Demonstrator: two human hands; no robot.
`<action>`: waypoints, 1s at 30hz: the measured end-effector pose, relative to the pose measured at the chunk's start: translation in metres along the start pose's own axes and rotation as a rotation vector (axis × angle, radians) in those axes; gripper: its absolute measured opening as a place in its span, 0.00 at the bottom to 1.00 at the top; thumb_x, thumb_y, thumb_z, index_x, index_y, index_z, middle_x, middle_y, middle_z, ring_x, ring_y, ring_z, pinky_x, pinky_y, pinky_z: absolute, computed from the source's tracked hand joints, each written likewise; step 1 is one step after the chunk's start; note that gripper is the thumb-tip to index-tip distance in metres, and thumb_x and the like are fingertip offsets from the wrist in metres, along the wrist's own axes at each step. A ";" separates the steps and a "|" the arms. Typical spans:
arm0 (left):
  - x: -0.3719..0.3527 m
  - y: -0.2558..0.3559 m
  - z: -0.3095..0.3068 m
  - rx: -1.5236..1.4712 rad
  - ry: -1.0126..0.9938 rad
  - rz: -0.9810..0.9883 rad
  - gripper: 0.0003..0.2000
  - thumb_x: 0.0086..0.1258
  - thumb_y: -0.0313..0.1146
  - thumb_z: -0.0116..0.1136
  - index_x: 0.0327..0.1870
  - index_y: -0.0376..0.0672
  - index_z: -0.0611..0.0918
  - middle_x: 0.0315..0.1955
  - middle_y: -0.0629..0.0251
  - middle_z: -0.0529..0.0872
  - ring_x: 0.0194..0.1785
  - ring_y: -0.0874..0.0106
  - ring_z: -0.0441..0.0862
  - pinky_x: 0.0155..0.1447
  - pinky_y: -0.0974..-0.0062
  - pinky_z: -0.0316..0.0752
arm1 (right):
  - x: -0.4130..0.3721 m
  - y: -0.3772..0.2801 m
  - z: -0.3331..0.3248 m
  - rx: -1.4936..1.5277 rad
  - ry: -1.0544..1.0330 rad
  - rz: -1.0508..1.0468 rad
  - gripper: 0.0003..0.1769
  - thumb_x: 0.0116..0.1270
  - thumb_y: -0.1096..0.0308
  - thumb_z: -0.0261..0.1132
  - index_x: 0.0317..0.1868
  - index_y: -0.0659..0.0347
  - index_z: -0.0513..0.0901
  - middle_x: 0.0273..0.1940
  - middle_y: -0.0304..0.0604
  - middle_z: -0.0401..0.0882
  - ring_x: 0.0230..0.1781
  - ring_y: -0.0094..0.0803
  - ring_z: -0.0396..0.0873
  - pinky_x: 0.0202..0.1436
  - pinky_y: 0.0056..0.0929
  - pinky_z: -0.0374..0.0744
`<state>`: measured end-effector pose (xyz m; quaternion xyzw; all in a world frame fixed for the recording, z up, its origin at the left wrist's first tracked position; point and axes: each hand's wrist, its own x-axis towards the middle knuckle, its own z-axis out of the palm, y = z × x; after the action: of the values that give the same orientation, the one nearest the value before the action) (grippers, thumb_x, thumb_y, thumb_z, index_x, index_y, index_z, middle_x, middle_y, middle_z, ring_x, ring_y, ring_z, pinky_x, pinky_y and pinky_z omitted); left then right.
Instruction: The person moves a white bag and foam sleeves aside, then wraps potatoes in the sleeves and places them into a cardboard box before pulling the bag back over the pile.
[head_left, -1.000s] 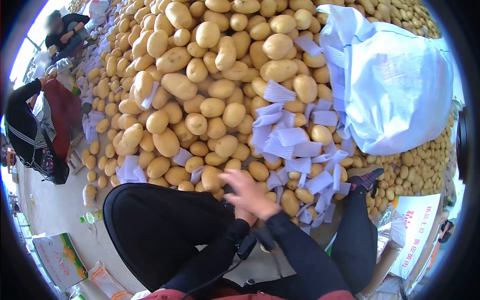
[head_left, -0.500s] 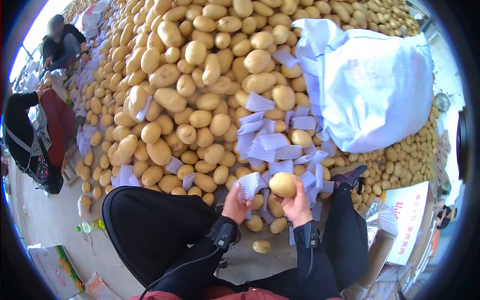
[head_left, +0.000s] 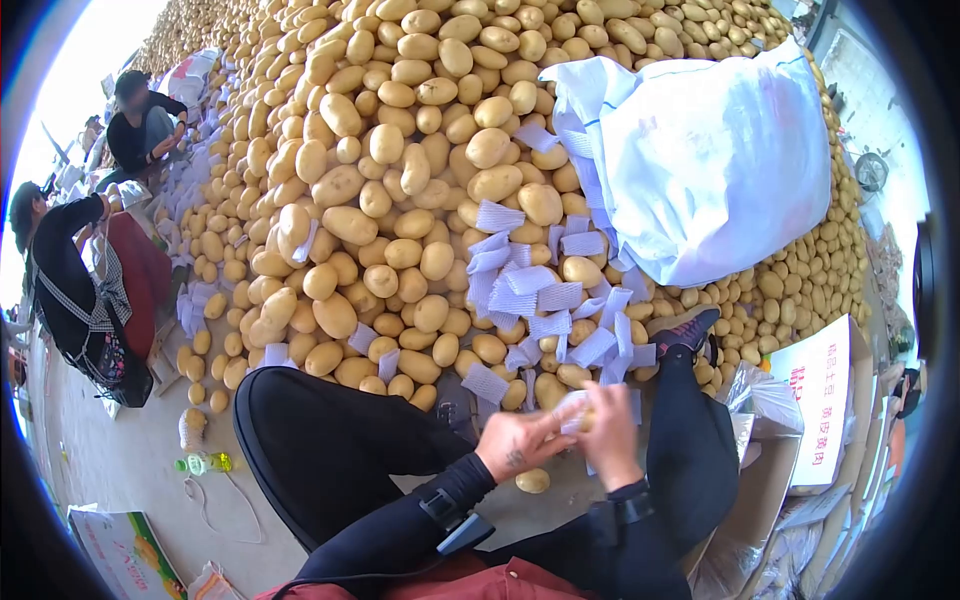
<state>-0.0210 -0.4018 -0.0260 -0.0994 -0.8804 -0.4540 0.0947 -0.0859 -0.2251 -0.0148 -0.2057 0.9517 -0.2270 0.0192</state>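
Note:
Low in the middle of the view, my two hands meet around a potato (head_left: 586, 421) partly covered by a white foam net sleeve (head_left: 573, 405). My left hand (head_left: 515, 442) comes from the left, its fingers closed on the sleeve. Wrapped round the potato from the right is my right hand (head_left: 610, 437), which hides much of it. Several loose foam net sleeves (head_left: 520, 285) lie on the potato pile (head_left: 400, 200) just beyond my hands. A single potato (head_left: 532, 481) rests on the floor below them.
A big white woven sack (head_left: 700, 170) lies on the pile at the right. An open cardboard box (head_left: 745, 500) stands by my right leg. Two people (head_left: 90, 270) sit at the left beside the pile. A green-capped bottle (head_left: 205, 463) lies on the floor.
My hands have come together, bringing the sleeve from the left hand onto the potato in the right. The view has shifted slightly, and the hands are lower.

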 end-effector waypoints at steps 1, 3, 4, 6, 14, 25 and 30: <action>0.003 -0.016 0.001 -0.019 0.173 -0.137 0.18 0.65 0.30 0.61 0.58 0.53 0.83 0.30 0.59 0.87 0.31 0.61 0.86 0.34 0.66 0.80 | -0.004 0.015 -0.020 -0.042 0.117 0.072 0.31 0.45 0.73 0.76 0.54 0.58 0.78 0.47 0.49 0.75 0.49 0.50 0.76 0.53 0.41 0.78; -0.001 -0.093 0.005 0.164 0.525 -0.453 0.06 0.67 0.30 0.59 0.43 0.47 0.82 0.29 0.60 0.85 0.34 0.57 0.85 0.37 0.62 0.79 | -0.016 0.067 -0.067 -0.212 0.384 0.241 0.35 0.42 0.81 0.71 0.57 0.56 0.78 0.49 0.48 0.74 0.51 0.50 0.75 0.58 0.43 0.76; -0.012 -0.143 -0.002 0.298 0.638 -0.526 0.01 0.67 0.28 0.58 0.36 0.45 0.80 0.29 0.59 0.83 0.35 0.54 0.82 0.40 0.59 0.78 | -0.027 0.102 -0.092 -0.202 0.514 0.318 0.36 0.43 0.81 0.71 0.58 0.56 0.77 0.50 0.49 0.73 0.52 0.51 0.75 0.58 0.46 0.75; -0.044 -0.209 -0.022 0.658 0.624 -0.730 0.03 0.67 0.28 0.57 0.39 0.45 0.79 0.38 0.58 0.82 0.45 0.54 0.81 0.46 0.60 0.78 | -0.051 0.180 -0.152 -0.577 0.513 0.555 0.33 0.48 0.78 0.71 0.59 0.56 0.77 0.52 0.51 0.73 0.56 0.53 0.74 0.60 0.48 0.74; -0.045 -0.256 -0.032 0.743 0.184 -1.043 0.07 0.65 0.27 0.57 0.43 0.43 0.78 0.45 0.52 0.80 0.54 0.51 0.79 0.51 0.55 0.79 | 0.123 0.058 -0.009 0.473 0.057 0.401 0.21 0.60 0.78 0.65 0.55 0.65 0.81 0.46 0.43 0.84 0.44 0.26 0.82 0.46 0.25 0.80; -0.014 -0.271 -0.033 0.332 0.895 -0.754 0.10 0.74 0.33 0.56 0.50 0.38 0.78 0.42 0.52 0.86 0.39 0.58 0.87 0.45 0.60 0.82 | 0.209 -0.102 0.292 0.444 -0.336 0.111 0.40 0.51 0.58 0.79 0.60 0.64 0.69 0.52 0.65 0.79 0.57 0.58 0.78 0.59 0.48 0.78; 0.007 -0.205 -0.041 -1.268 0.842 -1.001 0.13 0.77 0.45 0.55 0.50 0.46 0.79 0.35 0.65 0.87 0.28 0.71 0.82 0.35 0.71 0.81 | 0.160 -0.006 0.257 1.901 -0.643 0.667 0.27 0.70 0.48 0.63 0.61 0.56 0.76 0.43 0.44 0.83 0.28 0.33 0.82 0.38 0.34 0.84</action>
<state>-0.0786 -0.5511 -0.1611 0.4350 -0.2988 -0.8397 0.1276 -0.1966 -0.4033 -0.2337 0.1153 0.3410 -0.7970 0.4849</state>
